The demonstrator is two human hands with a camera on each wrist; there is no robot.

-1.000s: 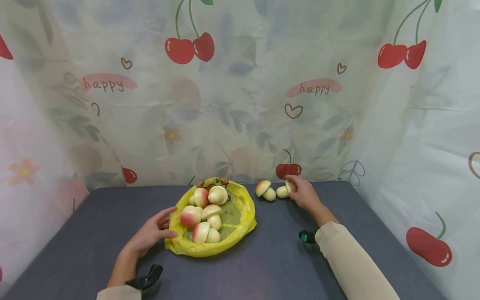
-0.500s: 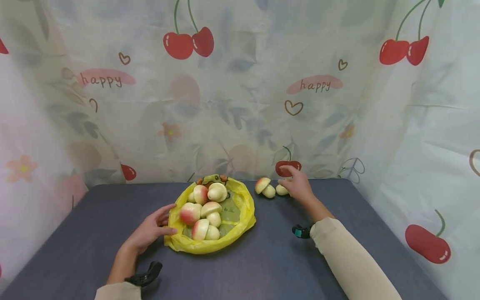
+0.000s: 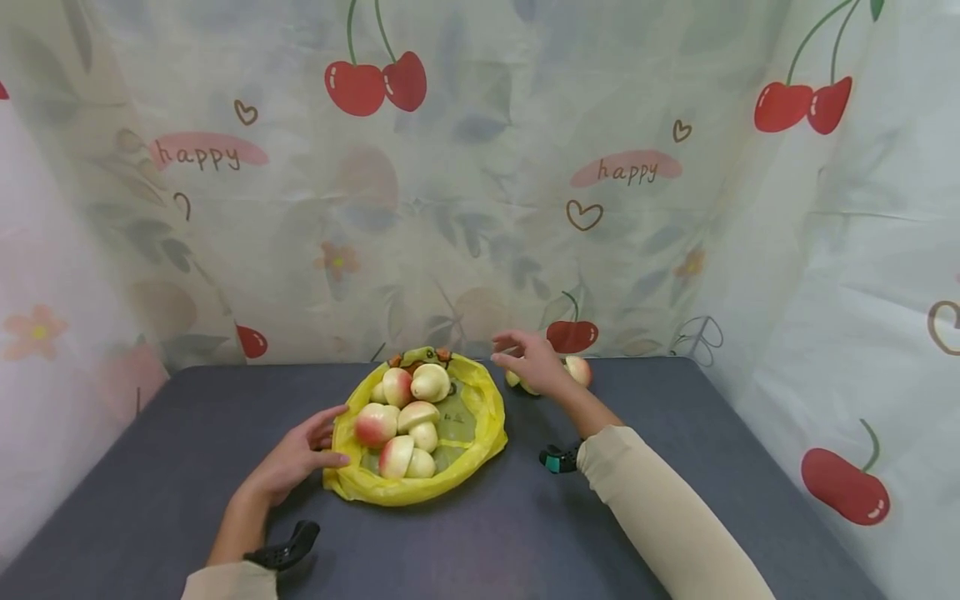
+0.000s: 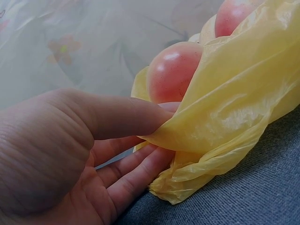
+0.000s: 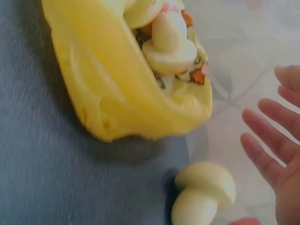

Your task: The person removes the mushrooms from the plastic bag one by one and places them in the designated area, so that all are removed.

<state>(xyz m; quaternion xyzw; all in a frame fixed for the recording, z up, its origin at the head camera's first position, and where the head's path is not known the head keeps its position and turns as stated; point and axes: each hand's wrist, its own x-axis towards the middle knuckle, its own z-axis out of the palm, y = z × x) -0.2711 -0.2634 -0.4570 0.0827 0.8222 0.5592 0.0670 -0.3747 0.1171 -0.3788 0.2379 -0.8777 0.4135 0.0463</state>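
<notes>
A yellow plastic bag (image 3: 491, 433) lies with its rim rolled open and several toy mushrooms (image 3: 377, 423) inside, cream with reddish caps. At the bag's left rim my left hand (image 3: 296, 458) pinches the plastic between thumb and fingers, as the left wrist view shows. My right hand (image 3: 534, 362) hovers with nothing in it, fingers spread, just right of the bag's far side. Below it one loose toy mushroom (image 5: 206, 185) rests on the table, partly hidden in the head view. Another toy mushroom (image 3: 579, 371) sits behind the right wrist, its reddish cap showing.
The dark grey tabletop (image 3: 480, 550) carries all of this. A pale printed curtain (image 3: 465, 208) with cherries hangs along the back edge and both sides. Each wrist wears a black band (image 3: 285, 550).
My right hand has let go of the right-hand loose mushroom and moved left over the other loose one. The left hand keeps its place on the bag's rim. The view has shifted slightly.
</notes>
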